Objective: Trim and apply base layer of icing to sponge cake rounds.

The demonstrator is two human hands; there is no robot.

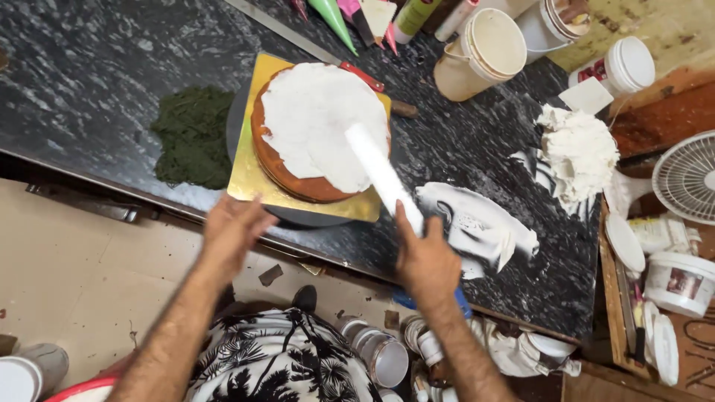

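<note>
A round brown cake [287, 175], its top covered in white cream [316, 123], sits on a gold square board [249, 175] on a dark turntable on the black stone counter [97, 67]. My right hand [424, 257] grips the handle of a long spatula [376, 171] coated in cream, whose blade lies across the cake's right side. My left hand [231, 227] rests with spread fingers at the board's near left corner, touching the turntable edge.
A green crumb pile [194, 134] lies left of the cake. A cream heap [577, 152] and a smeared cloth [477, 223] are to the right. Buckets [484, 52], piping bags [335, 18] and a long knife [298, 37] stand behind. A fan [689, 175] and tubs [678, 283] fill the right side.
</note>
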